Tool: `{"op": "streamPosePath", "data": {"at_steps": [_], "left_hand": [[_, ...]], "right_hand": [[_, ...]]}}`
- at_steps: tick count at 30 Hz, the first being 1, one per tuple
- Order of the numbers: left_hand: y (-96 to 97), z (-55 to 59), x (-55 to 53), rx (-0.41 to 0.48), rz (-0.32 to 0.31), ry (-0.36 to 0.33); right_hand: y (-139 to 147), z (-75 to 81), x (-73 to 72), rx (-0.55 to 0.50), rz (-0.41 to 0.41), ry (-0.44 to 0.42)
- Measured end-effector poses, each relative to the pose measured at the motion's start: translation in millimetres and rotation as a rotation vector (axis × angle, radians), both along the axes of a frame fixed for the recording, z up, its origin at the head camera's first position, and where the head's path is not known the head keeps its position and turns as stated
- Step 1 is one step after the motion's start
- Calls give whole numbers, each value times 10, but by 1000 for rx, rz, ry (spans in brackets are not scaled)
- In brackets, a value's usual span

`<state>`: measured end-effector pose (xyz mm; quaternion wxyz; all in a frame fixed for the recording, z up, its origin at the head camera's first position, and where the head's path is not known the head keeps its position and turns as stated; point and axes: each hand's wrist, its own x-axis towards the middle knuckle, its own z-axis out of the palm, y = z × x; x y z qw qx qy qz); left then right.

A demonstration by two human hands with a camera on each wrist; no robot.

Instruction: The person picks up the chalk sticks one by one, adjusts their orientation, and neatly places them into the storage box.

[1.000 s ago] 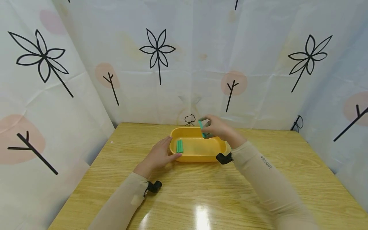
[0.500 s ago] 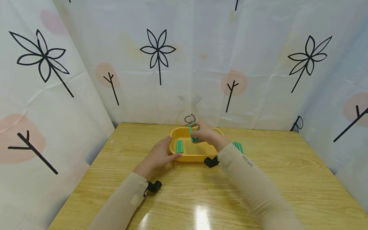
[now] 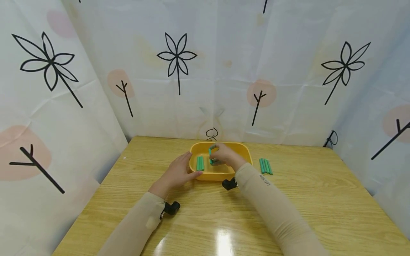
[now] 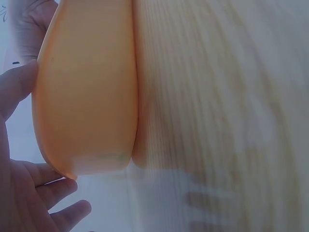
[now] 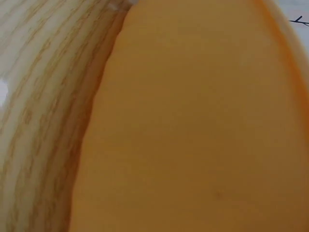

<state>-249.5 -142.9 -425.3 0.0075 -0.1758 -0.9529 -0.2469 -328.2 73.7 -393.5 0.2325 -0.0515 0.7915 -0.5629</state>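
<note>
A yellow plastic tub sits on the table, long side toward me. At its left end my left hand holds the rim, thumb along the front and fingers around the end; the left wrist view shows fingertips at the tub's edge. Inside, near the left end, several green sticks lie side by side. My right hand reaches over the tub, pinching a green stick lengthwise between thumb and fingers. The right wrist view is filled by the tub's outer wall; the right hand is out of it.
To the right of the tub, several more green sticks lie in a row on the wooden table. A patterned white cloth hangs behind and at both sides. A black cable shows at the back right corner.
My right hand has moved left and down into the tub with the green stick, uncovering the row of sticks on the table. The left hand stays at the tub's end.
</note>
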Motion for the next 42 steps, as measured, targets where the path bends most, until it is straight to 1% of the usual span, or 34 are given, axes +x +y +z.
{"op": "streamPosePath", "data": {"at_steps": [5, 8, 13, 17, 21, 30, 35, 38, 42], "left_hand": [[-6, -34, -8, 0, -4, 6], [-7, -42, -12, 0, -5, 9], [-1, -31, 8, -1, 5, -4], [5, -21, 37, 12, 8, -16], [13, -12, 54, 21, 11, -22], [11, -14, 28, 7, 4, -8], [10, -7, 17, 4, 3, 6], [8, -5, 10, 1, 8, 1], [-1, -15, -1, -6, 12, -9]], "right_hand": [[-38, -123, -17, 14, -14, 10], [-65, -166, -10, 16, -23, 13], [-95, -265, -22, 24, -32, 9], [-114, -321, -23, 50, -32, 15], [-134, -312, -2, 74, -39, 14], [-141, -272, 35, 121, -34, 47], [-143, -256, 37, 124, -41, 46], [-141, -240, 38, 128, -39, 51], [-122, -191, 52, 164, -31, 75]]}}
